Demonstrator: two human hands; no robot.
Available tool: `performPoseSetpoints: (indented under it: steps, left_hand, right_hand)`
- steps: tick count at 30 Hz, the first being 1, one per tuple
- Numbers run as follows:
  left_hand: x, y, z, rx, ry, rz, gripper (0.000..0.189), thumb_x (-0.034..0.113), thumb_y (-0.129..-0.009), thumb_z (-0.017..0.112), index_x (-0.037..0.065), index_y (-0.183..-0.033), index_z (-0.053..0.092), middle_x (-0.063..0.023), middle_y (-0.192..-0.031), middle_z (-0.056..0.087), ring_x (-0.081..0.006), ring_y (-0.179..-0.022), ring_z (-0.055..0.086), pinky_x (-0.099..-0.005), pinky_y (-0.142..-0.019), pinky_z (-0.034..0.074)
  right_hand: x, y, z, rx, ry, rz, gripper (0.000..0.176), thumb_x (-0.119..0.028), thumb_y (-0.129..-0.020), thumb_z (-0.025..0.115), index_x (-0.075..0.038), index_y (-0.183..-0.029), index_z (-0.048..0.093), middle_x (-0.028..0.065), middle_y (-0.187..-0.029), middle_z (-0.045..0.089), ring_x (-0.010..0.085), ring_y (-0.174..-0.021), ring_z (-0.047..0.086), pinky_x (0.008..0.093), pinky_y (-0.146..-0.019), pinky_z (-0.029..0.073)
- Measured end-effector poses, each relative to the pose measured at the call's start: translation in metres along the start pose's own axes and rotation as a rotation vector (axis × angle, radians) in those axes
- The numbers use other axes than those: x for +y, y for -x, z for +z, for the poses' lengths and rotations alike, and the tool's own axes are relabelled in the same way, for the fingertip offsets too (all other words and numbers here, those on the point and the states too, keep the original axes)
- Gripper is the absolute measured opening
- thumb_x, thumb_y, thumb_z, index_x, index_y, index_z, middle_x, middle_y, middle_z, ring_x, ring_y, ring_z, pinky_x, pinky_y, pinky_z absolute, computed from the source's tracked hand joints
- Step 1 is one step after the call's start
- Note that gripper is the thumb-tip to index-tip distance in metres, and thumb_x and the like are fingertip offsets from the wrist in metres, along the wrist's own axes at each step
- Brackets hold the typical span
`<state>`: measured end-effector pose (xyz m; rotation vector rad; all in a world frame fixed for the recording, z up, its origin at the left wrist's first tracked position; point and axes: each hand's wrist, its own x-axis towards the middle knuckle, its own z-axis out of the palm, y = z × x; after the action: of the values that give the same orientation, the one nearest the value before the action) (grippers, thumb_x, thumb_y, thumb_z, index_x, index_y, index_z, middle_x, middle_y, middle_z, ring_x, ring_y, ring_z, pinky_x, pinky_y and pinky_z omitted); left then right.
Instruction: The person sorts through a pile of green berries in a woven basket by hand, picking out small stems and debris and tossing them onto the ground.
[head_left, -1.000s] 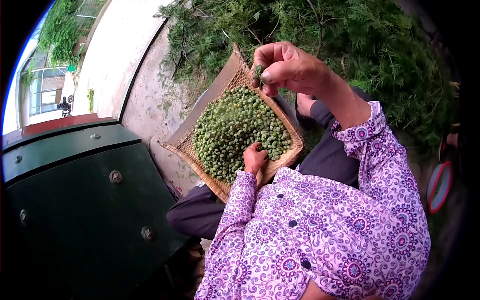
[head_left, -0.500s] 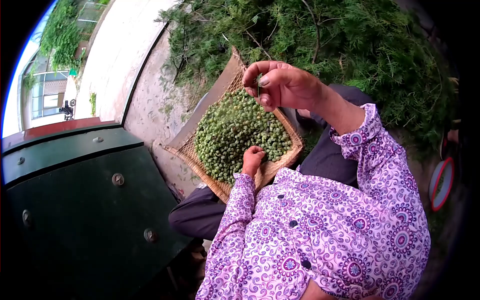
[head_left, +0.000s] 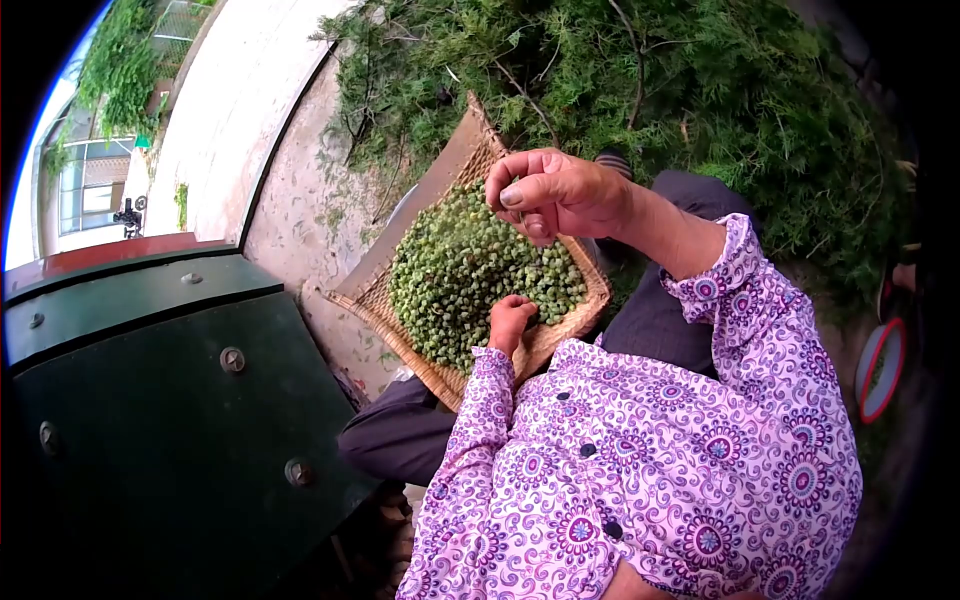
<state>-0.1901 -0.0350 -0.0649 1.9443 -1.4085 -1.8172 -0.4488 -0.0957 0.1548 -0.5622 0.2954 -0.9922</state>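
Observation:
A woven winnowing basket (head_left: pixel 449 385) sits across my lap, with a heap of small round green cones (head_left: pixel 452 268) in it. My left hand (head_left: pixel 510 322) rests at the near side of the heap. Its fingers are curled in and touch the cones; what they hold, if anything, is hidden. Raised above the far right part of the basket, my right hand (head_left: pixel 555 192) has thumb and forefinger pinched together. Whatever is between those fingertips is too small to make out.
Cut conifer branches (head_left: pixel 720 110) are piled beyond and to the right of the basket. A dark green metal-looking box (head_left: pixel 170 400) with round studs stands at the left. A red-rimmed container (head_left: pixel 880 370) is at the far right. Pale concrete paving (head_left: pixel 300 200) lies behind.
My right hand has shifted slightly down and turned a little; the small green sprig seen at its fingertips no longer shows. My left hand stays at the cones.

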Motion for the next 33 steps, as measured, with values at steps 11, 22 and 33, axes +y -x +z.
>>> performPoseSetpoints:
  steps: [11,22,33]
  left_hand:
    - [0.038,0.040,-0.039,-0.178,0.830,-0.010,0.019,-0.005,-0.075,0.054,0.001,-0.093,0.052,-0.0108,-0.082,0.059,-0.0157,-0.060,0.054,-0.0279,-0.057,0.048]
    - [0.015,0.011,0.014,0.285,-0.479,0.360,0.025,0.013,-0.066,0.064,0.001,-0.088,0.066,-0.0102,-0.078,0.062,-0.0183,-0.069,0.060,-0.0282,-0.066,0.048]
    - [0.007,0.005,0.020,0.326,-0.649,0.408,0.016,0.015,-0.069,0.060,0.003,-0.077,0.065,-0.0142,-0.074,0.062,-0.0290,-0.070,0.060,-0.0378,-0.066,0.047]
  right_hand:
    - [0.042,-0.003,-0.012,0.271,0.221,0.279,0.011,-0.015,-0.084,0.059,-0.008,-0.088,0.051,-0.0001,-0.072,0.056,0.0062,-0.053,0.054,0.0222,-0.049,0.045]
    - [0.018,-0.006,0.004,0.199,0.178,0.113,0.012,-0.016,-0.085,0.058,-0.007,-0.090,0.052,0.0007,-0.072,0.059,0.0061,-0.053,0.055,0.0207,-0.049,0.046]
    - [0.021,-0.004,0.007,0.189,0.214,0.178,0.014,-0.019,-0.084,0.059,-0.007,-0.090,0.055,-0.0011,-0.071,0.056,0.0063,-0.055,0.055,0.0213,-0.048,0.045]
